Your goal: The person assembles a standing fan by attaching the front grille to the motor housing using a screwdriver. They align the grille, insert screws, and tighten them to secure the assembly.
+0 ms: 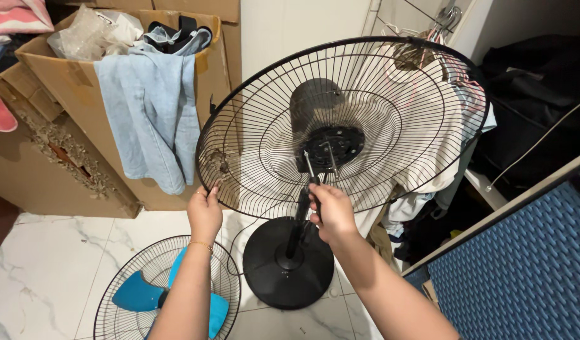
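Rear fan guard (391, 82) sits on the motor head (324, 141) atop the stand. Our right hand (329, 211) grips pliers (319, 169) at the hub; left hand (205, 211) pinches the rim at 8 o'clock. Risks: pliers slip off the hub, guard swings, stand tips onto the blade & front guard (132, 277) at 7 o'clock.

The black round wire fan guard (378, 126) fills the middle; a torn cardboard box (69, 126) draped with pale blue cloth blocks the far left; a blue woven panel (523, 271) walls the near right; bare white marble floor (44, 277) lies open near left, beside a second wire guard with blue blades (139, 296).
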